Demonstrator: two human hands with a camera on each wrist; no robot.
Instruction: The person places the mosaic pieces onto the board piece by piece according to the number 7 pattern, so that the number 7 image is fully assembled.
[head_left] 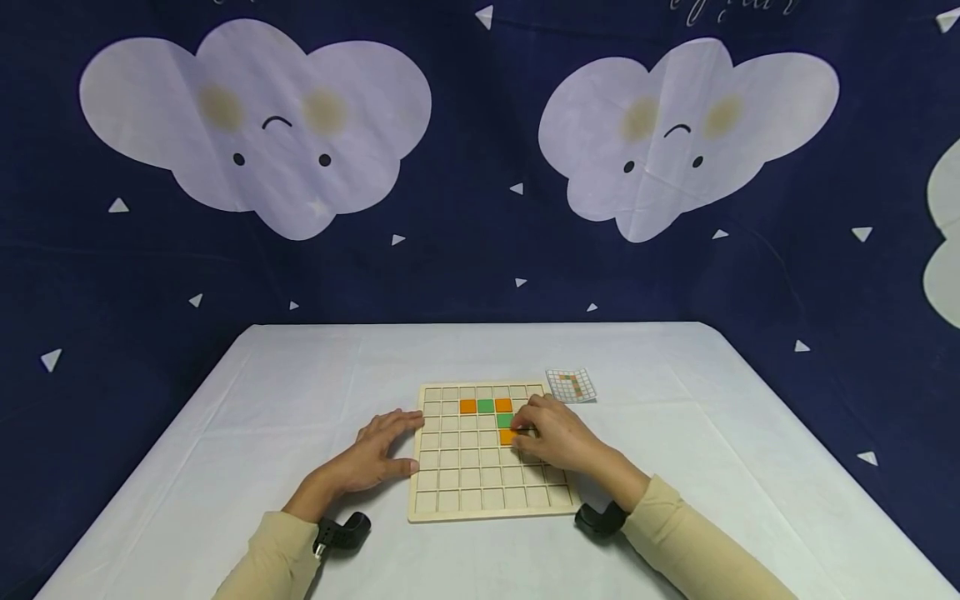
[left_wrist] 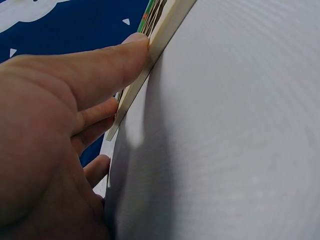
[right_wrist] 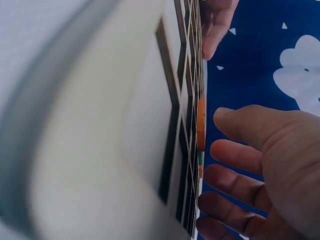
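A square wooden grid board (head_left: 450,514) lies on the table. Orange and green square tiles sit in its cells: an orange tile (head_left: 468,407), a green tile (head_left: 486,406) and another orange tile (head_left: 503,406) form a row, with a second green tile (head_left: 505,421) and a lower orange tile (head_left: 507,437) running down from its right end. My left hand (head_left: 375,454) touches the board's left edge with thumb and fingertips, fingers extended. Over the board, my right hand (head_left: 558,433) hovers beside the lower orange tile; the right wrist view shows its fingers loosely bent, holding nothing.
A small printed grid card (head_left: 572,386) with a coloured pattern lies past the board's far right corner. White cloth covers the table (head_left: 315,375). Behind it hangs a dark blue cloth (head_left: 480,275) with clouds. Black wrist devices (head_left: 343,531) sit on both wrists.
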